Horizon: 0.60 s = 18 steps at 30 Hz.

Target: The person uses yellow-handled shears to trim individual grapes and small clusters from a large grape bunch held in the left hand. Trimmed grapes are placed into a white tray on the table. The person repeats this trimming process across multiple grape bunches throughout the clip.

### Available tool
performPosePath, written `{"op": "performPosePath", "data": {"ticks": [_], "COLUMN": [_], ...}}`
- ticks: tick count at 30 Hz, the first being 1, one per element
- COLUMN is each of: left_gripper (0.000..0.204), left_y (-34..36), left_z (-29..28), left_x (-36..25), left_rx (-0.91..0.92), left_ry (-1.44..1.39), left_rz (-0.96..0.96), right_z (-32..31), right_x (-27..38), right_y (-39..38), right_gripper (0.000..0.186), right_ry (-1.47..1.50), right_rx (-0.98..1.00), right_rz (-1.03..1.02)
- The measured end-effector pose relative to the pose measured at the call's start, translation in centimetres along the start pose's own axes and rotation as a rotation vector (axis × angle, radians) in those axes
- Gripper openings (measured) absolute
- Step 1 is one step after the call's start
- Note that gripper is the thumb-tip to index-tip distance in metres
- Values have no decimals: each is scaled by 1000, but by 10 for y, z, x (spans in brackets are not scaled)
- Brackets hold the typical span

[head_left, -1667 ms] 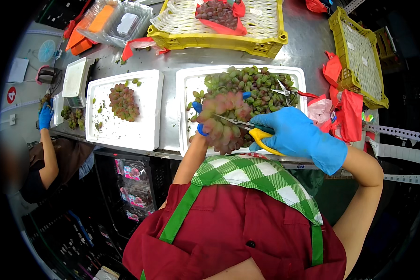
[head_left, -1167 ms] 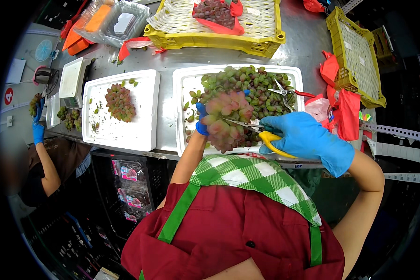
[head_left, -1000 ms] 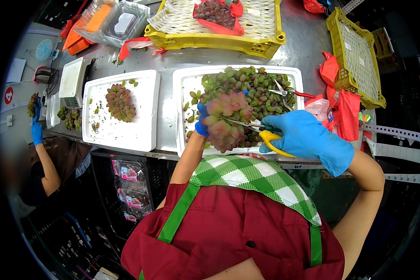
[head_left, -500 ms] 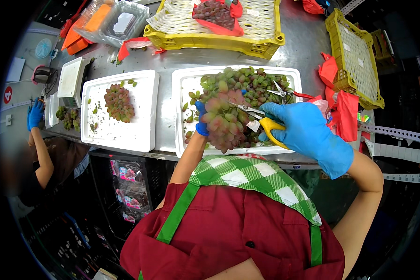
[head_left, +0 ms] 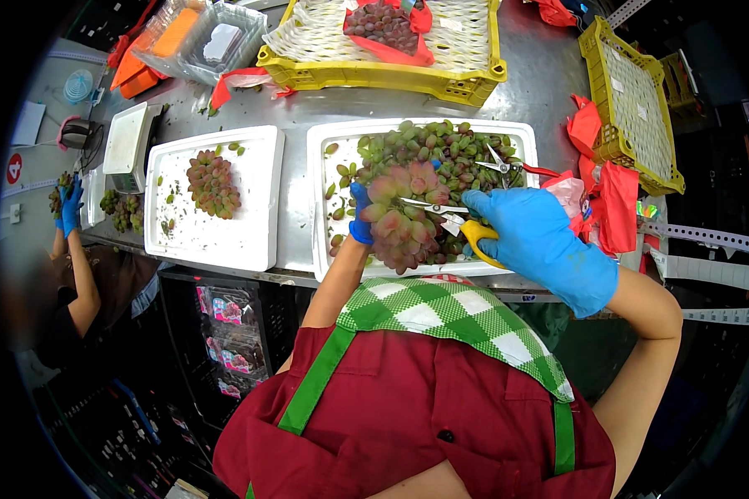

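My left hand in a blue glove is shut on a pink-green grape bunch, which hides most of its fingers. My right hand, also gloved, grips yellow-handled scissors; their blades point left into the bunch's upper right side. A small white tag shows beside the blades. Underneath is a white tray heaped with loose green and purplish grapes. Red-handled snips lie at its right side.
To the left sit another tray with a bunch, and a scale. Behind are yellow crates, plastic boxes and red wrappers. A co-worker's gloved hand holds grapes at far left; stacked black crates stand below the bench.
The scissors and my right hand have moved slightly up and shifted about the bunch, which has turned a little. A white tag has come into view. The co-worker's hands have moved.
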<state>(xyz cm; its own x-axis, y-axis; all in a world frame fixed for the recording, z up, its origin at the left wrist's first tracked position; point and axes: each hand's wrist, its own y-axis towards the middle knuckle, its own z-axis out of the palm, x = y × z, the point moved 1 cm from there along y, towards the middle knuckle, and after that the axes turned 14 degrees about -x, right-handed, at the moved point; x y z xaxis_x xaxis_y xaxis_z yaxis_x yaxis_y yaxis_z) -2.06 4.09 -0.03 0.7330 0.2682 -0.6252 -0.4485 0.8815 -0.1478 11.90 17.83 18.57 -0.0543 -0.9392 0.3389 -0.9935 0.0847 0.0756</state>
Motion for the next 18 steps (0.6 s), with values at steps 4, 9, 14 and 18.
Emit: {"op": "performPosePath", "data": {"ticks": [4, 9, 14, 18], "left_gripper": [27, 28, 29, 33], "left_y": [-1, -3, -5, -11], "left_z": [-1, 1, 0, 10], "left_x": [0, -1, -2, -15], "left_rx": [-1, 5, 31, 175], "left_ry": [-10, -27, -99, -123], "left_rz": [-11, -23, -56, 51], "right_z": [0, -16, -22, -21], "right_x": [-2, 7, 6, 7], "right_y": [2, 7, 2, 0], "right_gripper": [37, 42, 42, 43], "right_ry": [-44, 9, -5, 24], "right_rx": [34, 38, 83, 114], "right_rz": [-2, 28, 15, 7]}}
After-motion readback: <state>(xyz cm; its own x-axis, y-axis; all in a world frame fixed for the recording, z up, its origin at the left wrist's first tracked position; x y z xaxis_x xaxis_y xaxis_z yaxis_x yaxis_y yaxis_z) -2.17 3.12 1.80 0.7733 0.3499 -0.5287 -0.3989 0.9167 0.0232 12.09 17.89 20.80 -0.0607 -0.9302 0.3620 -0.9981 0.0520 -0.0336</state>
